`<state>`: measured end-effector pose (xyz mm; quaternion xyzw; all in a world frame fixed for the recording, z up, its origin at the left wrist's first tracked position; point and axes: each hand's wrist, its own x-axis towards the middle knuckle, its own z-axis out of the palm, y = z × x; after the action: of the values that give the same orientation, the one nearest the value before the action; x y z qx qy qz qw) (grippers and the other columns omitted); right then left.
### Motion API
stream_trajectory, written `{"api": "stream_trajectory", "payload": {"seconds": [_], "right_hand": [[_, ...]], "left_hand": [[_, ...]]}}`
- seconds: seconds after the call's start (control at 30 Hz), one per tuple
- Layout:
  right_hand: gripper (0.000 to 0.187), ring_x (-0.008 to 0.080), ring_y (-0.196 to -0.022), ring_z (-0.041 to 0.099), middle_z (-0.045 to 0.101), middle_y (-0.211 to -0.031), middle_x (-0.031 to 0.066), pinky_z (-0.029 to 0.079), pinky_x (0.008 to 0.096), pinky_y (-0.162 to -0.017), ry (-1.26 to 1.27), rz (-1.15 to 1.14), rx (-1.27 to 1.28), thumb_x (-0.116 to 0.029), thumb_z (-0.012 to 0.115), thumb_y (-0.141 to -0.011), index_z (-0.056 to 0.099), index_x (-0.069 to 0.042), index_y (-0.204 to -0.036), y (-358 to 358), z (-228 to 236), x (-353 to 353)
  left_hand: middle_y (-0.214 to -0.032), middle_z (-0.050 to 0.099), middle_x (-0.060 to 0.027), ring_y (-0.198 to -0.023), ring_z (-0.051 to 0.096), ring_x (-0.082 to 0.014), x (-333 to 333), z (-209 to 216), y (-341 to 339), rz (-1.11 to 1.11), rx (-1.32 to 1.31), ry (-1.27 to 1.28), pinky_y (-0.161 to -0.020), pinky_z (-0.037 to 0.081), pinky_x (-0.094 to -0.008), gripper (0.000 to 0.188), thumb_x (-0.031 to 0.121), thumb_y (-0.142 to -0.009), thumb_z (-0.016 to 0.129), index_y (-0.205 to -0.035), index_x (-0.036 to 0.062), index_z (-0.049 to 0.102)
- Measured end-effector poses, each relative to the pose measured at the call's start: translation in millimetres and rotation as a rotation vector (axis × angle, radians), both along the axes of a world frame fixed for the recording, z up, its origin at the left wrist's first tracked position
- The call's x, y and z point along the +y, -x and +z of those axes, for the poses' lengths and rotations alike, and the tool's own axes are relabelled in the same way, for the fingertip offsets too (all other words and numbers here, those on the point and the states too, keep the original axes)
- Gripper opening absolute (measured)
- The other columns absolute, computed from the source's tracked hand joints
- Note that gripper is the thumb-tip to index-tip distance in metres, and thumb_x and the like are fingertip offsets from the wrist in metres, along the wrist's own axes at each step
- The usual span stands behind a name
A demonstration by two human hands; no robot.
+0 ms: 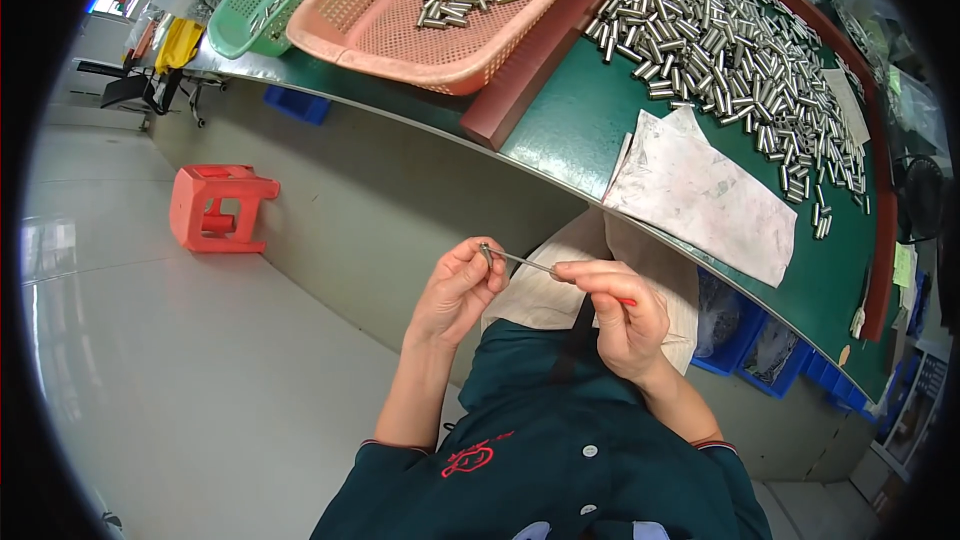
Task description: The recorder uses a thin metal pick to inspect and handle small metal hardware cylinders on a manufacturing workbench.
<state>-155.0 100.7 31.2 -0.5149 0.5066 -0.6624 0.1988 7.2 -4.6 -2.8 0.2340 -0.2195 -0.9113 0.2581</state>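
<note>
- Thin tool (525,261) is showing grey along its shaft, red at its end.
- Tabletop (553,130) is gleaming deep green; bar (532,72) is showing reddish brown.
- Cylinders (740,55) are glinting silver.
- Larger basket (345,15) is showing salmon pink, mesh-patterned; neighbouring basket (233,25) is showing mint green.
- Cloth (705,195) is showing smudged white.
- Stool (188,208) is showing bright red.

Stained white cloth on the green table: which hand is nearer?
Right. The right hand is apart from the cloth, below it in view; the left hand is farther off, leftward.
</note>
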Motion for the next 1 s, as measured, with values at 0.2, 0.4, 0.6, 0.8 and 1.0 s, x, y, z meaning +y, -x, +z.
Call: {"api": "stream_trajectory", "payload": {"seconds": [0.2,0.4,0.6,0.8,1.0], "right_hand": [[0.014,0.0231,-0.071,0.061,0.060,-0.083,0.0193,0.051,0.0292,-0.062,0.052,-0.148,-0.050,-0.011,0.051,-0.085,0.051,0.003,-0.084,-9,-12,8],[0.024,0.0254,-0.069,0.061,0.060,-0.079,0.0205,0.051,0.0303,-0.059,0.185,-0.229,-0.074,-0.022,0.046,-0.088,0.047,0.002,-0.088,-8,-7,7],[0.022,0.0300,-0.070,0.062,0.060,-0.081,0.0201,0.052,0.0339,-0.057,0.196,-0.027,0.328,-0.021,0.042,-0.090,0.043,0.000,-0.091,-7,-2,1],[0.020,0.0296,-0.068,0.062,0.060,-0.081,0.0189,0.051,0.0327,-0.055,0.197,-0.031,0.363,-0.021,0.045,-0.088,0.044,-0.001,-0.092,-9,-4,-2],[0.021,0.0292,-0.068,0.062,0.060,-0.082,0.0189,0.051,0.0321,-0.054,0.196,-0.025,0.344,-0.022,0.046,-0.088,0.044,-0.001,-0.092,-10,-3,-1]], "left_hand": [[-0.075,0.048,-0.0035,-0.061,0.041,-0.0084,4,6,4,-0.027,0.004,0.030,-0.057,0.032,-0.0211,0.017,0.016,-0.082,0.058,-0.083,0.0004,0.051],[-0.082,0.055,-0.0043,-0.069,0.050,-0.0103,-1,0,-3,0.173,-0.089,0.067,-0.066,0.041,-0.0229,0.010,0.008,-0.082,0.056,-0.090,0.0016,0.055],[-0.080,0.059,-0.0057,-0.069,0.055,-0.0114,12,6,8,0.258,-0.364,0.188,-0.066,0.044,-0.0235,0.010,0.004,-0.079,0.059,-0.088,0.0019,0.056],[-0.079,0.059,-0.0060,-0.067,0.055,-0.0108,13,8,9,0.253,-0.412,0.224,-0.065,0.044,-0.0222,0.011,0.001,-0.078,0.060,-0.087,0.0011,0.055],[-0.078,0.060,-0.0061,-0.067,0.055,-0.0102,14,8,10,0.264,-0.416,0.227,-0.065,0.044,-0.0221,0.010,0.002,-0.078,0.060,-0.087,0.0007,0.056]]}}
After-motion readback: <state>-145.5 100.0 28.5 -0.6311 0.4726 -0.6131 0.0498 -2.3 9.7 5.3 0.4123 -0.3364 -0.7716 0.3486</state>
